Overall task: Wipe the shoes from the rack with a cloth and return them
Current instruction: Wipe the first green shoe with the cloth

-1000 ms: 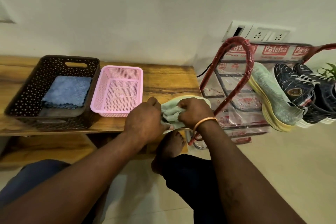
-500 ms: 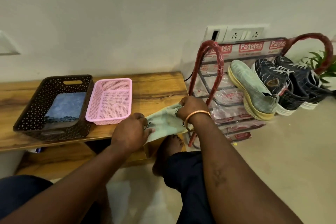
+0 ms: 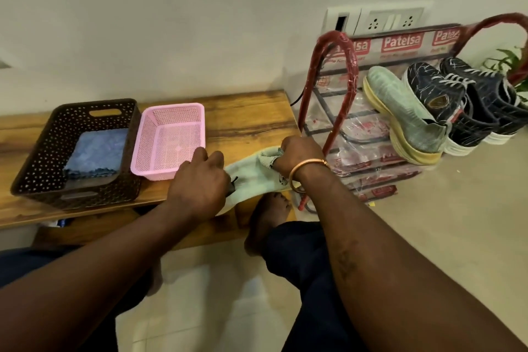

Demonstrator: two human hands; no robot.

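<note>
Sitting at the left end of the surface [image 3: 248, 120]: a brown basket [image 3: 37, 157] holding a blue cloth [image 3: 97, 151], a pink basket [image 3: 171, 137] just beside it. Gripping the left end of a pale green shoe [image 3: 251, 183] with the left hand [image 3: 200, 183], fingers curling round and hiding that end, so toe or heel not telling apart. Lying over the surface's front edge, long axis running left to right. Pinching a bunched green cloth [image 3: 267, 156] against the shoe's right end with the right hand [image 3: 300, 157], grip holding the fabric. Showing "Patelsa" on red labels across the plastic-wrapped rack [image 3: 347, 66]. Leaning there, toes toward the wall: a second shoe [image 3: 400, 111], two navy sneakers [image 3: 437, 94], the rightmost getting cut off at the edge.
</note>
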